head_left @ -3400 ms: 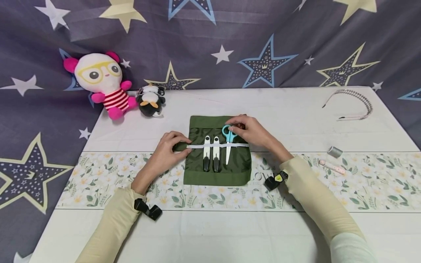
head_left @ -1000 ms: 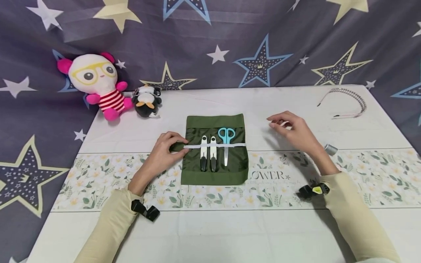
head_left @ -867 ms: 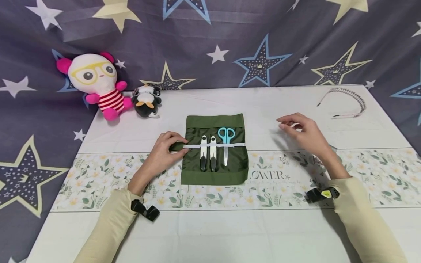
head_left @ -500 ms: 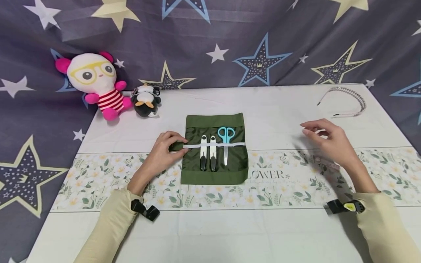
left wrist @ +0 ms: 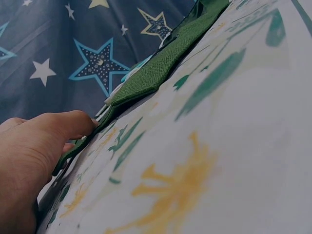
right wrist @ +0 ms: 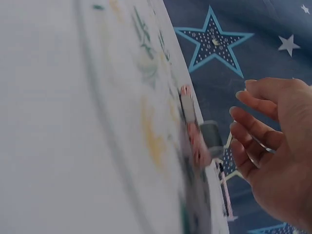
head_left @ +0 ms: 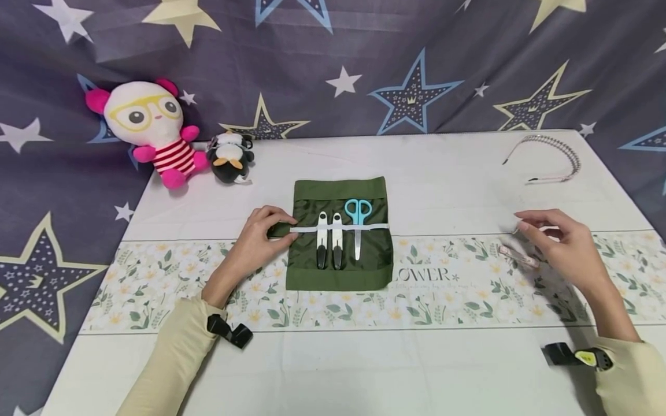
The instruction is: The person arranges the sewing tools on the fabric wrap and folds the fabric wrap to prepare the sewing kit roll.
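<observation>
A dark green fabric tool roll point(head_left: 339, 280) lies flat on the table. A white elastic band point(head_left: 307, 230) crosses it. Under the band sit two white tools with black ends point(head_left: 322, 242) and blue-handled scissors point(head_left: 358, 214). My left hand point(head_left: 260, 240) pinches the strap point(left wrist: 73, 152) at the roll's left side. Far to the right, my right hand point(head_left: 567, 248) hovers with loosely bent fingers, holding nothing. Close by it are a pink and white slim tool point(head_left: 517, 257) and a grey spool point(right wrist: 212, 139), the spool mostly hidden by the hand in the head view.
A beaded headband point(head_left: 564, 153) rests at the back right. Two plush toys, a pink-eared one point(head_left: 174, 156) and a penguin point(head_left: 229, 159), sit at the back left. A starry curtain point(head_left: 312, 69) hangs behind the white table point(head_left: 333, 370) with its floral strip.
My right hand has let go of the scissors' handle and travelled right and nearer, over to the pink tool and the spool. My left hand keeps its pinch on the strap.
</observation>
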`<state>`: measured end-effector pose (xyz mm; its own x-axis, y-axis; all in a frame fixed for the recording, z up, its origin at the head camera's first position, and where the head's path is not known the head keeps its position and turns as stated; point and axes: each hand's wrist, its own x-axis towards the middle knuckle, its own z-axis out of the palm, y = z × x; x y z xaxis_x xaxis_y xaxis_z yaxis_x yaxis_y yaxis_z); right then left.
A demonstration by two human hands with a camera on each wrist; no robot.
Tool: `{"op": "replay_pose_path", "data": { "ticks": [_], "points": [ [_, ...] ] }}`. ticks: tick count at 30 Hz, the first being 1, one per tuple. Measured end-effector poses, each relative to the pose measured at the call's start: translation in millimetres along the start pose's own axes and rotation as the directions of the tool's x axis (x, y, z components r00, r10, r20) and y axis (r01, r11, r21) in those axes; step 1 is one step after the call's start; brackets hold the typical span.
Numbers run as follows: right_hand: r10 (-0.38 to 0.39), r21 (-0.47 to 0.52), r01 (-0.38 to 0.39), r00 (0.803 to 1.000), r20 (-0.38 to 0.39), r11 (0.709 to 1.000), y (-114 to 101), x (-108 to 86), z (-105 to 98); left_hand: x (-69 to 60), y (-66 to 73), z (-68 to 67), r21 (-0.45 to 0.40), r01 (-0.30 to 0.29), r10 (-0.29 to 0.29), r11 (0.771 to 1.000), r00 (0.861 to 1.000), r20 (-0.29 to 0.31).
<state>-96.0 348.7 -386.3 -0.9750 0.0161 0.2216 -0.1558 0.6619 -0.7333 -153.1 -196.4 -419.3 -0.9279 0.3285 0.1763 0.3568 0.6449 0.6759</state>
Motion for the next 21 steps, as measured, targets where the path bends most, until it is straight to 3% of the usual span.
{"op": "replay_pose_path", "data": {
  "ticks": [13, 21],
  "points": [
    [0.052, -0.026, -0.052, 0.999, 0.002, 0.998, 13.6, -32.7, -7.7, 0.3, 0.3, -0.4, -0.010, -0.001, 0.001, 1.000, 1.000, 0.005],
    [0.117, -0.142, -0.110, 0.992, 0.049, 0.984, 23.1, -45.0, -6.9, -0.8, 0.3, -0.4, -0.007, -0.003, 0.003, 1.000, 1.000, 0.003]
  ]
}}
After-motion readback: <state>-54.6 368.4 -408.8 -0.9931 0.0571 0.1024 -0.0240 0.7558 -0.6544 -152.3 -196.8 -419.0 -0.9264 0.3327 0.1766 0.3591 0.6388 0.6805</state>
